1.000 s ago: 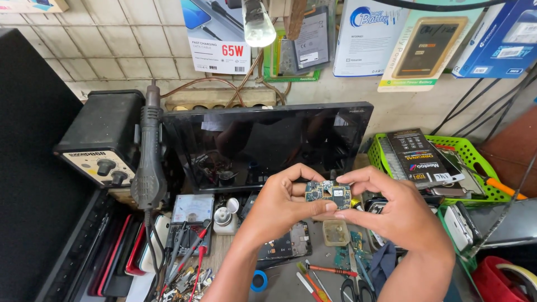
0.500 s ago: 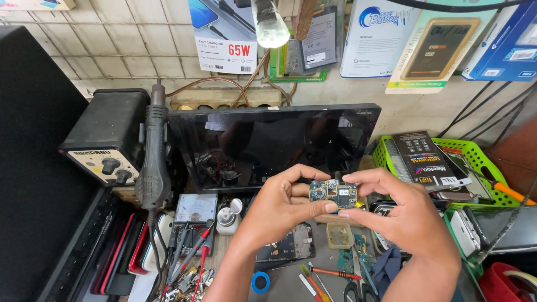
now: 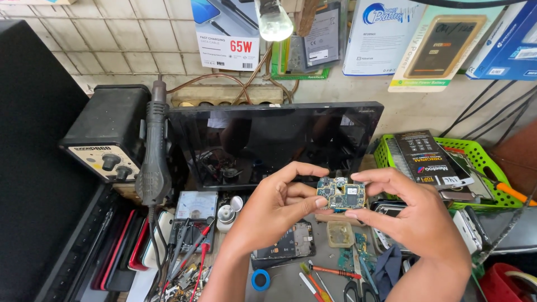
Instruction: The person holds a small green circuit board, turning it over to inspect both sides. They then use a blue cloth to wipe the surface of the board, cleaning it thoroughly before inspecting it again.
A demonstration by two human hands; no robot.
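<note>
Cluttered repair bench: both hands' fingers still pinch the small circuit board, position unchanged

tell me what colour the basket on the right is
Bright green basket, clearest in the head view.

— What's on my workbench?

— I see a black screen panel, a soldering station, a green basket, a multimeter, scissors and screwdrivers.
</note>
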